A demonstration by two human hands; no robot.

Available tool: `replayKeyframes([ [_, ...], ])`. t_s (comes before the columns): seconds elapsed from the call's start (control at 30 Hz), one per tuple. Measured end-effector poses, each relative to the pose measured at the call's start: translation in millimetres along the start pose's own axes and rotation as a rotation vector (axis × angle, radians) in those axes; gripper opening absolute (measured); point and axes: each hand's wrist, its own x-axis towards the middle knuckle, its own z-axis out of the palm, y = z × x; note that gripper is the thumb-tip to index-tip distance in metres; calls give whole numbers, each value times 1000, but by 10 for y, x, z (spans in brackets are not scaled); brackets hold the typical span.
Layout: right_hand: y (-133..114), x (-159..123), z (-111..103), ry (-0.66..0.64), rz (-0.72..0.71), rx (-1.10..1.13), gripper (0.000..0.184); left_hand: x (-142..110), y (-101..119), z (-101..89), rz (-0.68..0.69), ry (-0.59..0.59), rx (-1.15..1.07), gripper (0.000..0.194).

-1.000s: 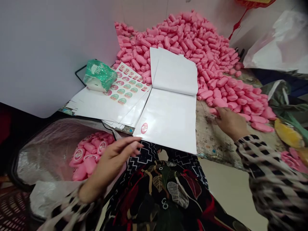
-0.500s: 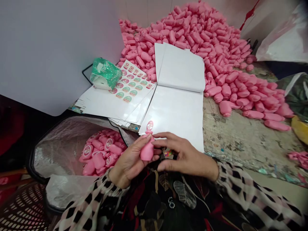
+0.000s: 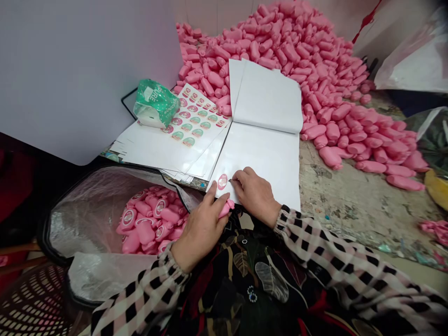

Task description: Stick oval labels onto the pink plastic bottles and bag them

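My left hand (image 3: 203, 224) wraps around a small pink bottle (image 3: 226, 209); most of its body is hidden by the fingers, and its narrow end points up and right. The left index finger reaches to the white sheet (image 3: 263, 156), close to an oval pink-and-white sticker (image 3: 222, 182). My right hand (image 3: 254, 191) rests on the same sheet, thumb and fingers pinched together at the sticker's right edge. Whether those fingertips grip the sticker's edge is too small to see.
A large heap of pink bottles (image 3: 280, 51) covers the back of the table. Printed sticker sheets (image 3: 191, 121) and a green tissue pack (image 3: 156, 103) lie at left. Below, an open bag (image 3: 84, 224) contains bottles bearing oval labels. Bags stand at right.
My left hand has turned palm down over the bottle, which was upright in its fingers. My right hand has moved from beside the bottle up to the sticker on the sheet.
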Motion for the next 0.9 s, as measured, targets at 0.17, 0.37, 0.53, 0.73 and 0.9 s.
replayKeyframes([
  [0.17,-13,-1,5,-8,-28,-69,25,-3,-8,68,-43,-23,35,47],
  [0.37,-8,-1,4,-8,-33,-62,24,10,-35,79,-19,-45,145,51],
  [0.53,-21,-2,9,-12,-18,-50,24,-1,-80,111,5,-32,219,53],
  [0.73,-42,-14,19,-25,-15,-45,24,6,-102,126,26,-20,269,57],
  [0.9,-54,-13,4,2,-13,-97,25,1,-116,136,34,-15,270,53],
])
